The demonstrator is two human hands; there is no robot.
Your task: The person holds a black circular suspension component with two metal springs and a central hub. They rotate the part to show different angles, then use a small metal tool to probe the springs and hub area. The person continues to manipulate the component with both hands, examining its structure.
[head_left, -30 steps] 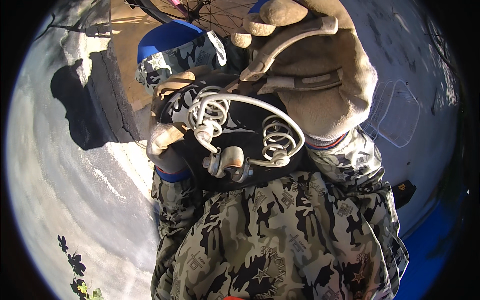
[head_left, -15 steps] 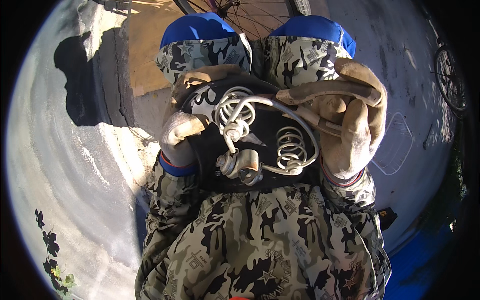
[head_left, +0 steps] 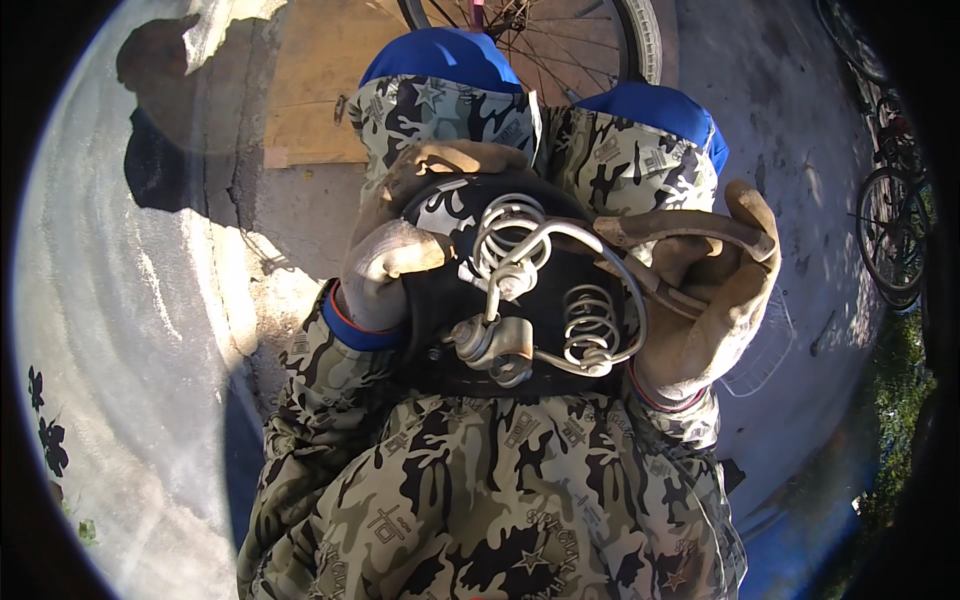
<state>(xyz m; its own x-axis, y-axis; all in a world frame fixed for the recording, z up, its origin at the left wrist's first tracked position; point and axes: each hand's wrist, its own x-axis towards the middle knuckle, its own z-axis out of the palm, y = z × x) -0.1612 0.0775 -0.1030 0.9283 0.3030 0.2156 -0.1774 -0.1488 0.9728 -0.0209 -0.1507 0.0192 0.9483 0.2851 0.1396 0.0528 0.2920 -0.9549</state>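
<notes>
An upturned black bicycle saddle (head_left: 548,290) lies in my lap, its underside facing up. Two coil springs (head_left: 592,322), a bent metal wire frame and a rusty seat clamp (head_left: 505,345) show on it. My gloved left hand (head_left: 385,265) is wrapped round the saddle's left edge, thumb on top. In my gloved right hand (head_left: 715,310) is a pair of pliers (head_left: 685,228), with its worn brown handles spread apart in my grip. The jaws point left at the wire frame near the upper spring; whether they bite on it I cannot tell.
A bicycle wheel (head_left: 640,40) stands just beyond my knees, over a brown board (head_left: 320,90) on the ground. To the right are a white wire basket (head_left: 765,360) and parked bicycles (head_left: 890,235). Green plants (head_left: 900,400) grow at the right edge.
The view has shifted, so the saddle, hands and knees sit slightly lower and mostly farther right in the picture. Both hands keep their holds on the saddle and pliers.
</notes>
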